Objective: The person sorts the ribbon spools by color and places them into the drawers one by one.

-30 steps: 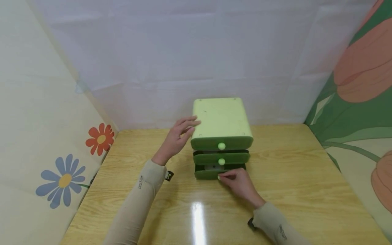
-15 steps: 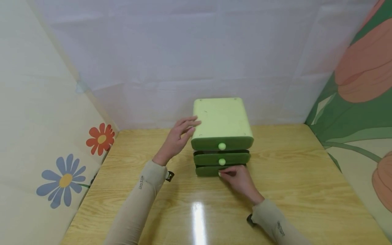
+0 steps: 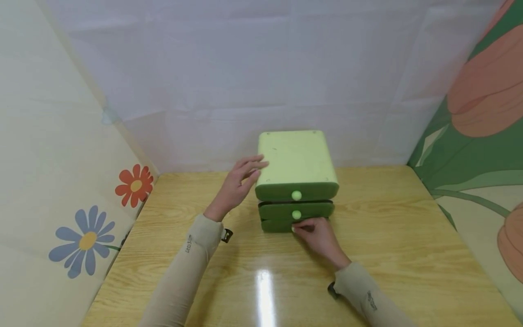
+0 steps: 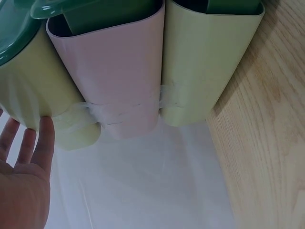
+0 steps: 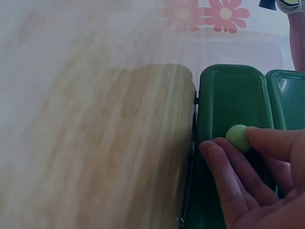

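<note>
A small three-tier drawer cabinet [image 3: 294,156] with a pale green top and dark green drawer fronts stands on the table. My left hand [image 3: 239,179] rests against its upper left side, fingers straight and their tips over the top edge. Low at the front, my right hand [image 3: 320,240] pinches the round light green knob [image 5: 238,137] of the bottom drawer [image 3: 275,226] between thumb and fingers. The middle drawer [image 3: 278,210] sits just above it, a dark gap showing over its front. In the left wrist view, tape joins the pink middle shell [image 4: 112,76] to its yellow-green neighbours.
The wooden table [image 3: 400,254] extends around the cabinet on both sides and in front. A white sheet [image 3: 261,81] hangs behind it. Flower-patterned panels rise at the left [image 3: 87,240] and right [image 3: 482,159].
The bottom drawer has slid back toward the cabinet, its interior now hidden, with my right hand moving along on its knob. My left hand stays in place.
</note>
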Motion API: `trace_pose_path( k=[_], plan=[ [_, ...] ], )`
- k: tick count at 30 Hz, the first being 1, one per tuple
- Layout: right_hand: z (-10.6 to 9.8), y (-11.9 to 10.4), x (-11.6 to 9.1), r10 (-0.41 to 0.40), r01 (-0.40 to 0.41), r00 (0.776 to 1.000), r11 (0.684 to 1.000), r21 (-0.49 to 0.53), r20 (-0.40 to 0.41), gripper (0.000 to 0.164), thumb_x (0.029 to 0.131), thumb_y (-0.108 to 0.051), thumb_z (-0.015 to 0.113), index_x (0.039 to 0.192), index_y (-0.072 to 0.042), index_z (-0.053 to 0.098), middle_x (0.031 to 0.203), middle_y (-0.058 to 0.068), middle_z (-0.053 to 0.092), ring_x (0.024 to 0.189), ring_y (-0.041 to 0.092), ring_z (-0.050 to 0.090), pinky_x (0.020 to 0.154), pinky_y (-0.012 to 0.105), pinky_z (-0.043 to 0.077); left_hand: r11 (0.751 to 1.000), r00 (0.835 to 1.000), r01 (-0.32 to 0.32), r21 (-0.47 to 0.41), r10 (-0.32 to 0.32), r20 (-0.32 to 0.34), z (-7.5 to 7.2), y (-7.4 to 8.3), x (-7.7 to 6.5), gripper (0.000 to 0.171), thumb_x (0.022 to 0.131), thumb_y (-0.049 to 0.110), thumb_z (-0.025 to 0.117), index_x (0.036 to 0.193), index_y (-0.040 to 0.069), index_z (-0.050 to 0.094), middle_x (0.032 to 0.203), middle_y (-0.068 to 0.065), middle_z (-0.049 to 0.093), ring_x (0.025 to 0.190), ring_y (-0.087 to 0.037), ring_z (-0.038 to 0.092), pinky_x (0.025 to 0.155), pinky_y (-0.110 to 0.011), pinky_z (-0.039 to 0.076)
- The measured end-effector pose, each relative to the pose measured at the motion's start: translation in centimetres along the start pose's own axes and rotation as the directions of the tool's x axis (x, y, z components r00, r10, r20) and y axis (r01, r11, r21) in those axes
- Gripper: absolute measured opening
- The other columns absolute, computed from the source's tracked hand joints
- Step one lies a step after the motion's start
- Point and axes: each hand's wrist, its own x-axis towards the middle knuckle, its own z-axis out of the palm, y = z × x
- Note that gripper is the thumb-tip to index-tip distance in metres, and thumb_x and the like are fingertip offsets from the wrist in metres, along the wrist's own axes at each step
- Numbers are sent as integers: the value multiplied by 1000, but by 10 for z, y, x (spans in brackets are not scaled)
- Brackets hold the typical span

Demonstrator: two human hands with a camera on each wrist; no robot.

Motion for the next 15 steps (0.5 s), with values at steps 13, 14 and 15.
trace_pose_path(
  k=[13,14,15],
  plan=[
    [0,-1,8,-20,20,1000,1000,1,-5,8,86,-7,82,94,-11,83,99,7,80,102,28,74,97,48,58,1000,1000,-10,-5,10,-11,1,0,0,36,111,18,50,144,18,62,158,-1,47,146,-21,42,112,-48,50],
    [0,-1,8,-19,19,1000,1000,2,-6,8,86,-7,83,94,-10,83,99,7,80,101,28,74,95,47,59,1000,1000,-9,-7,8,-9,0,-1,0,36,111,18,50,144,18,62,158,-1,47,146,-21,43,112,-48,50],
    [1,-1,8,-17,17,1000,1000,7,-8,8,86,-7,83,94,-10,83,99,7,80,100,27,75,93,46,60,1000,1000,-8,-8,8,-7,0,-1,0,36,111,18,50,144,19,62,158,-1,47,146,-21,43,113,-48,50]
  ],
)
